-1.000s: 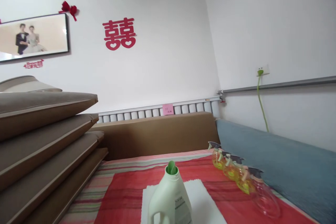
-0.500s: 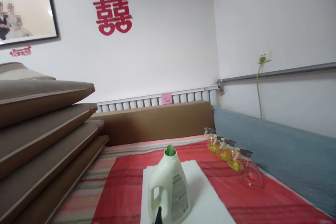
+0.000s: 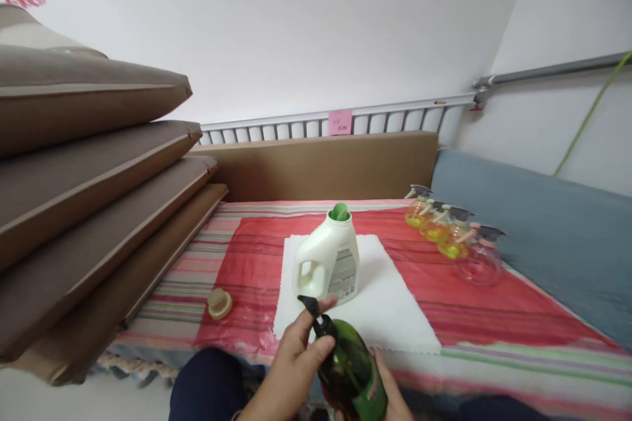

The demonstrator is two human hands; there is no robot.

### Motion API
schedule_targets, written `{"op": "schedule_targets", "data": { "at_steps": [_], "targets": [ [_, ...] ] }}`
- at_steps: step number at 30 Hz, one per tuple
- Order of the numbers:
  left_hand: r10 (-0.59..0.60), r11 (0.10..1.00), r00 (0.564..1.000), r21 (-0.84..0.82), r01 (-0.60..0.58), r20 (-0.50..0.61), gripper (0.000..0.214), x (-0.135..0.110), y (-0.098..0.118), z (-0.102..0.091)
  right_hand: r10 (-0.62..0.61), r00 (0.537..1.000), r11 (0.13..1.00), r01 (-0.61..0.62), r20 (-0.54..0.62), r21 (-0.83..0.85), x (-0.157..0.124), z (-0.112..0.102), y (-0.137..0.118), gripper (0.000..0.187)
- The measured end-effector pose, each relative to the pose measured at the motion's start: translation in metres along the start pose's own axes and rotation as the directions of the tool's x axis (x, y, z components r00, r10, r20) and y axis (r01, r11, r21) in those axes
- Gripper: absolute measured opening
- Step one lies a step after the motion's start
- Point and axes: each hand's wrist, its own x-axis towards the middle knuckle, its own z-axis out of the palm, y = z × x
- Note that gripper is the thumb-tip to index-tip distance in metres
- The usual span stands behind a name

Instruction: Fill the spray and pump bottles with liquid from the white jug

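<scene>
A dark green pump bottle with a black pump head is held tilted at the near edge of the bed. My left hand closes round its neck, below the pump head. My right hand grips the lower body from the right, partly hidden behind the bottle. Just beyond stands a pale detergent jug, upright and uncapped, with a green spout in its mouth. Under it lies a white cloth. A beige cap rests to the left.
Several round pump bottles, most with yellow liquid, line the right side of the red cloth. Brown cushions are stacked on the left. A long brown cushion and a blue one border the surface. My knee shows below.
The view has tilted down, so my hands, most of the pump bottle and the beige cap now show. Earlier only a black tip showed at the bottom. The jug stands in the same place.
</scene>
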Motion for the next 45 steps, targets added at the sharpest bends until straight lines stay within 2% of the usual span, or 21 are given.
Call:
{"op": "schedule_targets", "data": {
  "at_steps": [2,5,6,8,11,14,16,20,21,23,26,28,30,32,36,41,43,45],
  "targets": [
    [-0.006,1.0,1.0,0.003,0.006,0.003,0.038,0.002,0.0,-0.001,0.067,0.998,0.986,-0.068,0.018,0.152,0.003,-0.001,0.001,0.043],
    [0.024,0.993,0.992,0.114,-0.01,-0.121,0.029,0.006,-0.001,0.0,0.076,0.997,0.973,-0.075,0.003,0.216,0.004,0.0,0.002,0.043],
    [0.036,0.992,0.992,0.127,-0.02,-0.125,0.031,0.007,-0.001,0.0,0.067,0.998,0.973,-0.064,-0.005,0.221,0.004,0.001,0.001,0.043],
    [0.023,0.998,0.999,0.056,-0.02,-0.042,0.04,0.007,-0.002,0.0,0.04,0.999,0.973,-0.034,-0.023,0.229,0.001,0.003,0.001,0.041],
    [-0.053,0.992,0.994,-0.113,0.064,0.098,0.044,0.007,-0.005,-0.002,0.017,0.999,0.969,-0.005,-0.049,0.246,-0.001,0.005,0.001,0.04],
    [-0.036,0.996,0.999,-0.076,0.035,-0.009,0.037,0.007,-0.007,-0.002,0.012,0.997,0.965,0.007,-0.07,0.262,-0.002,0.007,0.002,0.04],
    [-0.006,1.0,0.999,-0.031,0.005,-0.047,0.041,0.007,-0.006,-0.001,0.011,0.996,0.96,0.014,-0.086,0.279,-0.003,0.009,0.002,0.039],
    [-0.076,0.985,0.991,-0.144,0.091,0.11,0.053,0.005,-0.002,-0.001,0.017,0.996,0.963,0.008,-0.09,0.271,-0.004,0.011,0.0,0.04],
    [-0.087,0.981,0.991,-0.162,0.103,0.104,0.05,0.005,-0.003,-0.002,0.022,0.996,0.964,0.003,-0.089,0.265,-0.004,0.011,0.0,0.04],
    [-0.073,0.988,0.997,-0.137,0.075,0.018,0.041,0.007,-0.007,-0.003,0.024,0.996,0.966,0.0,-0.091,0.258,-0.003,0.01,0.001,0.039],
    [0.021,0.999,0.996,-0.029,-0.024,-0.083,0.035,0.009,-0.011,-0.005,0.023,0.995,0.967,0.002,-0.093,0.254,-0.001,0.007,0.002,0.04],
    [0.037,0.999,0.999,-0.027,-0.037,-0.029,0.04,0.007,-0.01,-0.006,0.025,0.994,0.967,0.003,-0.107,0.253,0.0,0.007,0.002,0.04],
    [-0.008,0.997,0.998,-0.082,0.013,0.066,0.043,0.005,-0.009,-0.007,0.029,0.991,0.969,0.003,-0.127,0.245,0.001,0.007,0.002,0.04],
    [-0.046,0.992,0.995,-0.113,0.056,0.09,0.04,0.004,-0.009,-0.009,0.026,0.989,0.972,0.009,-0.145,0.235,0.001,0.008,0.002,0.039],
    [0.015,0.999,0.997,-0.036,-0.018,-0.078,0.031,0.007,-0.015,-0.011,0.014,0.989,0.978,0.018,-0.149,0.208,0.0,0.011,0.004,0.037],
    [0.122,0.985,0.967,0.15,-0.09,-0.225,0.028,0.004,-0.016,-0.008,-0.006,0.991,0.983,0.031,-0.137,0.179,-0.003,0.015,0.005,0.037],
    [0.153,0.968,0.955,0.232,-0.093,-0.254,0.029,0.002,-0.014,-0.007,-0.007,0.989,0.984,0.033,-0.145,0.177,-0.004,0.017,0.004,0.038],
    [0.15,0.963,0.965,0.254,-0.093,-0.216,0.035,0.0,-0.011,-0.007,0.001,0.989,0.982,0.028,-0.149,0.188,-0.004,0.018,0.003,0.039]
  ]
}}
